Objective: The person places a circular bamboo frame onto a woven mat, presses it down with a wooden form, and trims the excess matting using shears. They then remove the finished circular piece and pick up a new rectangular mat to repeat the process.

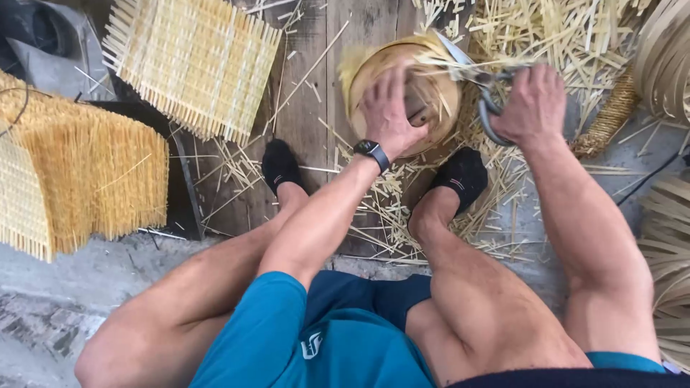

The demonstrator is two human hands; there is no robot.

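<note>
A round woven bamboo basket (370, 72) lies on wooden boards between my feet. My left hand (388, 111), with a dark watch on its wrist, presses flat on the basket's base. My right hand (533, 104) grips the handles of large metal scissors (474, 72). The blades point left and sit at the basket's upper right rim, among protruding bamboo strips.
Cut bamboo strips (546, 36) litter the boards and the ground around my black-socked feet (460, 176). Flat woven mats (190, 61) lie at upper left, with a fringed stack (79, 165) at left. Coiled bamboo strips (668, 57) and a woven rope piece (607, 118) sit at right.
</note>
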